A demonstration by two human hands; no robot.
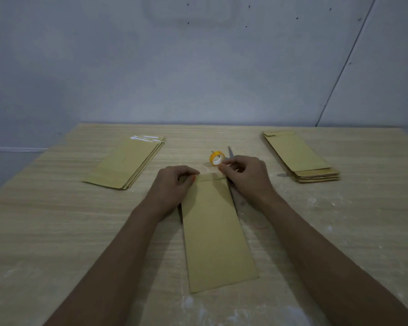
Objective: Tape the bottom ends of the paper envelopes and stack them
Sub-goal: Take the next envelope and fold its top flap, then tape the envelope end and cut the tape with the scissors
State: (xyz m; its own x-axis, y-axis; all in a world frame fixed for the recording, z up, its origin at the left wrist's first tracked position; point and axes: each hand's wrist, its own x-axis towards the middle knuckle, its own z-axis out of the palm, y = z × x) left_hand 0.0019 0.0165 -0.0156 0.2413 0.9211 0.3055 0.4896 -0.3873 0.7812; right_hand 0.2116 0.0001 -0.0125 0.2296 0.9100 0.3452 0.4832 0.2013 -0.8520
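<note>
A brown paper envelope lies lengthwise in the middle of the table, its far end folded over. My left hand has curled fingers pressing the far left corner of that fold. My right hand pinches at the far right corner of the fold, fingertips together; a strip of clear tape there is too faint to make out. A yellow roll of tape stands just beyond my right fingers.
One stack of envelopes lies at the far left with shiny tape on its far end. Another stack lies at the far right. Scissors show partly behind my right hand. Wall close behind the table.
</note>
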